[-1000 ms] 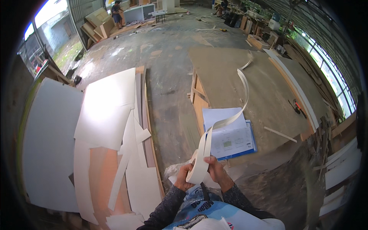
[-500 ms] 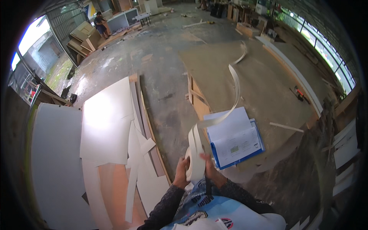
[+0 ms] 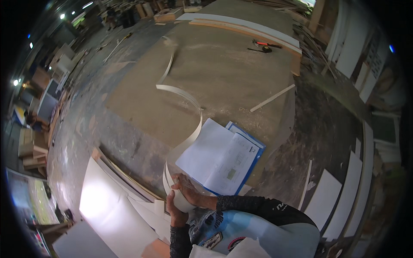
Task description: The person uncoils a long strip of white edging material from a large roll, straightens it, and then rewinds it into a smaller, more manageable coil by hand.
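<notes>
Scuffed grey floor (image 3: 88, 109); wooden box units (image 3: 34, 146) at left; small bright lamp (image 3: 62, 16), upper left; daylit opening (image 3: 26, 193), lower left.

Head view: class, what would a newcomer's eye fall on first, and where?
Probably the pale strip, snaking across the brown surface from the roll held in both hands. Then the white papers, on a blue clipboard beyond the hands, and the glaring white sheet, lower left.
</notes>
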